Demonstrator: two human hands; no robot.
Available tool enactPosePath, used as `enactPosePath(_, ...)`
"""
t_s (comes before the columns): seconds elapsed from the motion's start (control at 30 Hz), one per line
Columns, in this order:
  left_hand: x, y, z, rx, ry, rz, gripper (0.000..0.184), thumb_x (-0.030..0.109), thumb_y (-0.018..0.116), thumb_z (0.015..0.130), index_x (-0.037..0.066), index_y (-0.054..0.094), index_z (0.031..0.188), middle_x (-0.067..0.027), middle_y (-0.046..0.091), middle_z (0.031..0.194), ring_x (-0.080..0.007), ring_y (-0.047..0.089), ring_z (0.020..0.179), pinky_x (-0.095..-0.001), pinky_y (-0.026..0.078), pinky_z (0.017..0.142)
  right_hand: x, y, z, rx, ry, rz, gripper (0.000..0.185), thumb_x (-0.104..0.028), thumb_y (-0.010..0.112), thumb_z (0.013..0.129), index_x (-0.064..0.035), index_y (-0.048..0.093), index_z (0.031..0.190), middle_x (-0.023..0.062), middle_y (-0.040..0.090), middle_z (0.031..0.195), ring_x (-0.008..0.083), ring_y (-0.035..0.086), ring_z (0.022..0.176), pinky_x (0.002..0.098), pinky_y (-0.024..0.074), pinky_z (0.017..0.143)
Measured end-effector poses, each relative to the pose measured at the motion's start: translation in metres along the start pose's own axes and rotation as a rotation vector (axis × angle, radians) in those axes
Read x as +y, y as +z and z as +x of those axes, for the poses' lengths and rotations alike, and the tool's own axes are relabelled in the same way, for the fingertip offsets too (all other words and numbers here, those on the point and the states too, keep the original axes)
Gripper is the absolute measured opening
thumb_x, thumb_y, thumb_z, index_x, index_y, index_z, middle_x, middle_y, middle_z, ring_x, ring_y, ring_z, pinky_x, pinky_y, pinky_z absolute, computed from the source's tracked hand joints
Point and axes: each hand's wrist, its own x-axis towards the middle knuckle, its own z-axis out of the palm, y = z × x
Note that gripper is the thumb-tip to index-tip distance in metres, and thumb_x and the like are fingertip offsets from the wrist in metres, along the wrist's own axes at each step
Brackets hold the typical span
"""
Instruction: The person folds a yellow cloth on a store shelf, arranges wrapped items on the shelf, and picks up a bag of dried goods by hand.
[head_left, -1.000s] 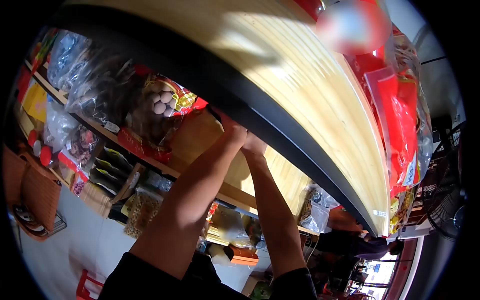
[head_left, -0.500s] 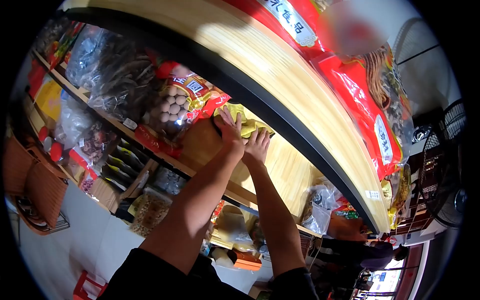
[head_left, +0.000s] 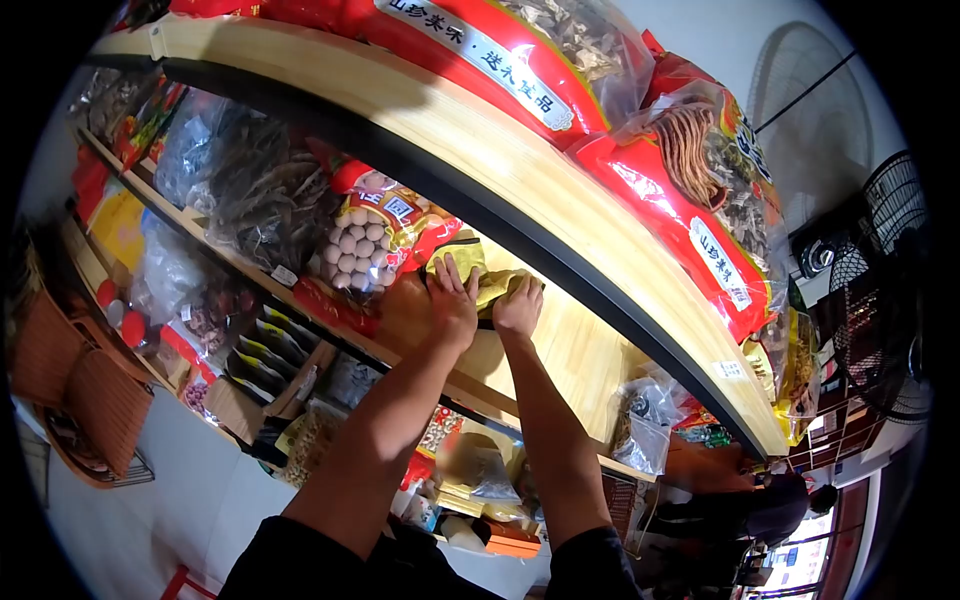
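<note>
A crumpled yellow cloth [head_left: 490, 287] with dark edges lies on the bare wooden board of a shelf [head_left: 570, 350], beneath the black-edged upper board. My left hand [head_left: 453, 305] rests on the cloth's left part with its fingers spread. To its right, my right hand [head_left: 518, 308] has its fingers bent and drawn together over the cloth's right part. Left of the cloth sits a clear and red bag of round brown items [head_left: 358, 248].
Red bags of dried goods [head_left: 690, 235] stand on the upper board [head_left: 560, 180]. Bagged goods [head_left: 640, 425] lie at the shelf's right end. Lower shelves hold more packets. A wicker chair [head_left: 105, 400] stands left, a fan [head_left: 895, 290] right, and a person [head_left: 775, 508] farther back.
The hands, earlier partly hidden by the upper board, came into view and have moved apart. My right hand's fingers, straight half a second ago, are now bent on the cloth. The view has shifted.
</note>
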Motion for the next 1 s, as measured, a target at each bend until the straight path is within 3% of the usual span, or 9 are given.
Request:
enactPosePath(0.13,0.007,0.005,0.006,0.029,-0.025,-0.001,0.067,0.021,0.04,0.098,0.015,0.009,0.157,-0.0336,0.006,0.157,-0.0528,0.011,0.144,-0.0656,0.017,0.112,0.001,-0.003,0.001,-0.032,-0.093,-0.142,0.059,-0.017,0.047,0.086,0.0069,0.04,0.139,0.0249,0.041,0.143,0.0397,0.035,0.136,0.0454,0.0249,0.115)
enactPosePath(0.3,0.022,0.012,0.02,0.0,-0.129,0.096,0.07,0.023,0.042,0.098,0.014,0.008,0.157,-0.033,0.007,0.157,-0.0544,0.012,0.143,-0.0684,0.019,0.109,0.006,0.001,0.011,-0.011,-0.207,-0.01,0.06,-0.018,0.05,0.083,0.0069,0.042,0.138,0.0275,0.042,0.143,0.0414,0.038,0.134,0.0468,0.0252,0.115)
enactPosePath(0.37,0.026,0.021,0.028,0.046,-0.124,0.131,0.07,0.025,0.044,0.097,0.015,0.008,0.157,-0.0328,0.008,0.157,-0.054,0.013,0.143,-0.0688,0.019,0.109,0.012,0.008,0.014,-0.001,-0.349,0.013,0.057,-0.015,0.05,0.083,0.005,0.045,0.136,0.0295,0.048,0.136,0.0441,0.045,0.128,0.0482,0.0297,0.112)
enactPosePath(0.4,0.027,0.022,0.031,0.006,-0.122,0.123,0.071,0.026,0.044,0.097,0.015,0.009,0.157,-0.0329,0.008,0.157,-0.0539,0.013,0.143,-0.0689,0.019,0.109,0.017,0.017,0.016,0.109,-0.422,0.003,0.053,-0.016,0.053,0.084,0.0007,0.049,0.135,0.0288,0.055,0.129,0.0448,0.05,0.122,0.05,0.0367,0.106)
enactPosePath(0.57,0.028,0.016,0.037,-0.146,-0.091,0.142,0.07,0.028,0.045,0.097,0.016,0.012,0.157,-0.0323,0.01,0.157,-0.0537,0.013,0.143,-0.0697,0.019,0.108,0.026,0.041,0.03,0.364,-0.56,-0.05,0.043,-0.024,0.063,0.085,-0.0064,0.059,0.124,0.0235,0.06,0.122,0.0427,0.056,0.112,0.0494,0.0444,0.095)
enactPosePath(0.63,0.028,0.023,0.041,-0.054,-0.11,0.087,0.068,0.03,0.045,0.097,0.015,0.016,0.156,-0.031,0.014,0.157,-0.0535,0.014,0.143,-0.0693,0.019,0.109,0.006,0.018,0.027,0.125,-0.508,0.266,0.038,-0.025,0.063,0.085,-0.0062,0.062,0.118,0.0233,0.061,0.118,0.0428,0.057,0.108,0.0491,0.0446,0.093)
enactPosePath(0.83,0.023,0.026,0.027,0.184,-0.11,0.035,0.059,0.026,0.038,0.098,0.012,0.023,0.153,-0.0298,0.017,0.157,-0.052,0.014,0.143,-0.068,0.02,0.109,0.011,0.014,0.017,0.305,-0.533,0.25,0.034,-0.024,0.058,0.088,-0.0034,0.063,0.115,0.024,0.062,0.114,0.0438,0.058,0.105,0.0506,0.0451,0.092)
enactPosePath(1.0,0.018,0.021,0.02,0.128,-0.058,0.093,0.055,0.023,0.034,0.099,0.011,0.025,0.152,-0.0318,0.015,0.156,-0.052,0.015,0.143,-0.0681,0.02,0.109,0.014,-0.006,0.005,0.331,-0.466,0.164,0.035,-0.024,0.056,0.088,-0.0013,0.063,0.114,0.0249,0.062,0.114,0.0439,0.057,0.105,0.0521,0.0441,0.094)
